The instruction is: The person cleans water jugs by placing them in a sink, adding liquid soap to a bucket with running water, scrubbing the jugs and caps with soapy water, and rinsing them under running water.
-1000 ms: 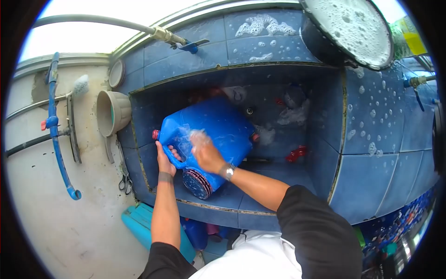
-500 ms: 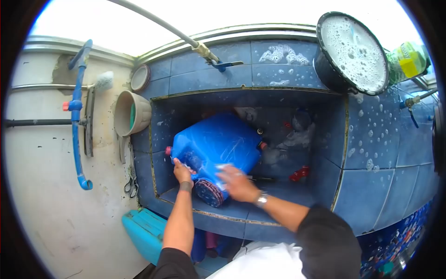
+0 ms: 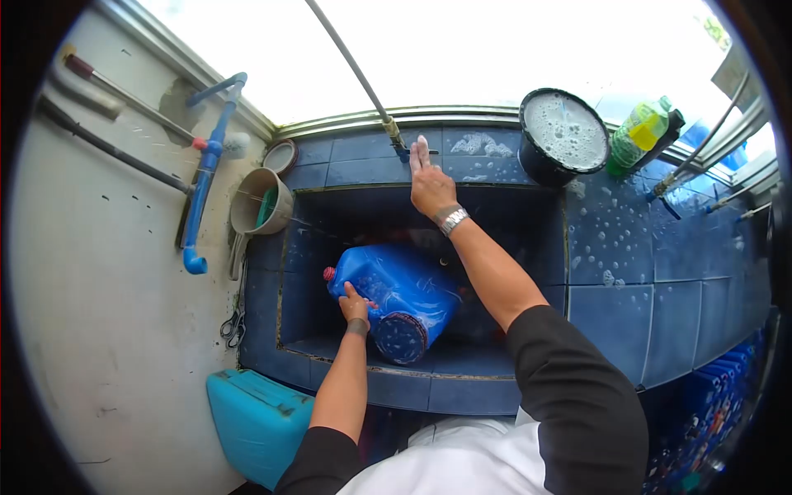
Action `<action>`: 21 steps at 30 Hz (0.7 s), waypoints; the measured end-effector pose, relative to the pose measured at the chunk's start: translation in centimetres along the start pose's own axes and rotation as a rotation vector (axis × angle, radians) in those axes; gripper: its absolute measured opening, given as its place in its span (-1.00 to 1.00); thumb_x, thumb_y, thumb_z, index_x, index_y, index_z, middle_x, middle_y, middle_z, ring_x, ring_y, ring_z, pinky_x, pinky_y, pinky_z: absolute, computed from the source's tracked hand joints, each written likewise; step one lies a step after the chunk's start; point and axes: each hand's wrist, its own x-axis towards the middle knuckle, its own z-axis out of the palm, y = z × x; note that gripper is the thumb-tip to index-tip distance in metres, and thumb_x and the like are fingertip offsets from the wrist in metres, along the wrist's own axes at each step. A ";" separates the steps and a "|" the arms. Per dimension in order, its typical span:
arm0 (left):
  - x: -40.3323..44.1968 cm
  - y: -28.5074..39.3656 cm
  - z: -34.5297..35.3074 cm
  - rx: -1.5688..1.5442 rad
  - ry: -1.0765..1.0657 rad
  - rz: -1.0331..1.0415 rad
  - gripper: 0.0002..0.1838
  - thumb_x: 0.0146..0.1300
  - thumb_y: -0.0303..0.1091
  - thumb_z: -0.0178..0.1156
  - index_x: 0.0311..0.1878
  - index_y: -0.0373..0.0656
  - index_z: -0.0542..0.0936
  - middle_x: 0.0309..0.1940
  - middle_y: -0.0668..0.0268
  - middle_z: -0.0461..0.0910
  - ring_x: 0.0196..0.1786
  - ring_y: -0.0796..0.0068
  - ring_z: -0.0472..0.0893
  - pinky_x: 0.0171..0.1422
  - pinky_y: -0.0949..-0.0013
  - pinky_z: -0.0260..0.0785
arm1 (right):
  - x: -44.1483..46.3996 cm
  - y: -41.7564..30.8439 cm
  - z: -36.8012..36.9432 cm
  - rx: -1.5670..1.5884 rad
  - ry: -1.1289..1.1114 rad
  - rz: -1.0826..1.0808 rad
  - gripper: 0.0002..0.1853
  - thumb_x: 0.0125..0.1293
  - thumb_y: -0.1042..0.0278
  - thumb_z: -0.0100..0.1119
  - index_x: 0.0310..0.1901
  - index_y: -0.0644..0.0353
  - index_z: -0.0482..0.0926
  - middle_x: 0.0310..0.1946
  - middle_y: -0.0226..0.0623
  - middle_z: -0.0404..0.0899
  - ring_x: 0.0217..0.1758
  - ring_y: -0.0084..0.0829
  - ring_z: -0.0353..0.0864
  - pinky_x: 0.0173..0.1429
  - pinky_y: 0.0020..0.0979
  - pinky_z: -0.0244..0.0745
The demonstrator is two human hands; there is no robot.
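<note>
A blue jerrycan (image 3: 396,276) with a red cap and a round dark lid lies tilted in the blue-tiled basin (image 3: 330,198). My left hand (image 3: 355,305) is wrapped round its handle at the left side. My right hand (image 3: 432,186) reaches over the basin's back edge to the blue-handled tap (image 3: 403,153). Its fingers point up, extended, and touch or overlap the tap lever; nothing is held in it.
A black bucket of suds (image 3: 565,136) and a green bottle (image 3: 642,136) stand at the back right. A beige pot (image 3: 260,202), scissors (image 3: 233,328) and blue pipe (image 3: 198,206) are at left. A turquoise container (image 3: 256,425) sits below.
My right hand has left the jerrycan's surface and moved up to the tap. My left hand keeps its hold on the handle. The view has shifted upward, showing more of the window.
</note>
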 end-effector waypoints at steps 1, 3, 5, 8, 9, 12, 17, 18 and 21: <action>-0.3 0.1 0.0 -0.046 -0.010 -0.031 -0.47 0.39 0.09 -0.11 -0.09 -0.32 0.31 -0.57 0.17 0.40 -0.67 0.33 0.45 -0.58 0.22 0.43 | -0.9 0.2 0.5 -0.014 -0.093 -0.006 -0.43 0.12 0.50 -0.02 0.24 0.30 0.28 0.32 0.04 0.16 0.05 0.03 0.45 0.05 -0.14 0.48; -0.8 0.2 0.3 -0.135 -0.079 -0.040 -0.49 0.39 0.06 -0.10 -0.06 -0.32 0.30 -0.54 0.15 0.42 -0.65 0.33 0.47 -0.56 0.22 0.44 | -6.3 0.6 2.5 0.149 0.075 -0.072 -0.47 0.11 0.47 -0.02 0.19 0.29 0.34 0.30 0.08 0.18 0.01 0.08 0.47 0.07 -0.12 0.46; -1.4 -0.6 -0.6 -0.251 -0.194 -0.083 -0.53 0.40 -0.01 -0.08 0.00 -0.30 0.28 -0.48 0.12 0.46 -0.60 0.32 0.51 -0.53 0.21 0.45 | -13.2 4.0 8.3 0.273 -0.248 0.007 -0.56 0.11 0.43 -0.03 0.09 0.24 0.45 0.22 0.18 0.27 0.02 0.16 0.48 0.15 -0.09 0.40; 0.6 -3.7 -0.7 -0.219 -0.169 -0.041 -0.55 0.39 -0.02 -0.07 0.04 -0.28 0.29 -0.43 0.10 0.50 -0.51 0.27 0.55 -0.45 0.20 0.46 | -22.0 1.9 7.3 0.281 -0.513 0.053 -0.65 0.21 0.32 -0.05 0.00 0.19 0.55 -0.04 0.08 0.54 0.02 0.02 0.54 0.16 -0.13 0.40; 1.1 -4.2 -0.7 -0.208 -0.143 -0.024 -0.55 0.39 -0.03 -0.07 0.06 -0.27 0.30 -0.41 0.09 0.52 -0.46 0.24 0.57 -0.41 0.19 0.47 | -23.3 1.0 6.0 0.345 -0.321 -0.081 -0.64 0.23 0.30 -0.02 0.04 0.16 0.54 -0.05 0.05 0.56 0.00 -0.01 0.56 0.15 -0.15 0.40; -0.8 -4.9 -1.8 0.109 -0.148 -0.006 -0.54 0.38 -0.02 -0.06 0.07 -0.26 0.35 -0.33 0.07 0.56 -0.31 0.21 0.59 -0.29 0.19 0.46 | -22.8 4.0 7.6 0.253 -0.599 0.316 -0.63 0.26 0.27 -0.04 0.07 0.16 0.53 -0.06 0.02 0.57 -0.02 -0.02 0.57 0.15 -0.17 0.41; -5.2 0.8 -2.1 0.335 -0.374 -0.116 -0.57 0.39 -0.07 -0.04 0.11 -0.23 0.39 -0.08 0.12 0.52 -0.16 0.27 0.56 -0.19 0.19 0.46 | -19.4 -6.0 9.6 0.269 -0.620 0.119 -0.68 0.24 0.18 0.01 -0.13 0.22 0.59 -0.03 0.04 0.54 0.01 -0.06 0.56 0.09 -0.16 0.46; -5.2 0.5 -2.9 0.336 -0.370 -0.110 -0.57 0.39 -0.07 -0.04 0.11 -0.23 0.39 -0.08 0.12 0.52 -0.16 0.27 0.56 -0.19 0.19 0.46 | -18.9 -6.5 9.1 0.274 -0.616 0.114 -0.68 0.24 0.18 0.01 -0.13 0.22 0.59 -0.03 0.04 0.54 0.01 -0.06 0.56 0.09 -0.16 0.46; -4.1 -2.9 -5.6 0.662 -0.720 0.524 -0.58 0.38 -0.05 -0.03 -0.05 -0.27 0.52 -0.14 0.13 0.55 -0.20 0.30 0.58 -0.11 0.28 0.43 | -17.1 -7.6 6.5 0.669 -1.061 0.918 -0.63 0.23 0.17 0.04 -0.07 0.27 0.56 -0.11 0.04 0.58 -0.02 -0.01 0.57 0.09 -0.13 0.42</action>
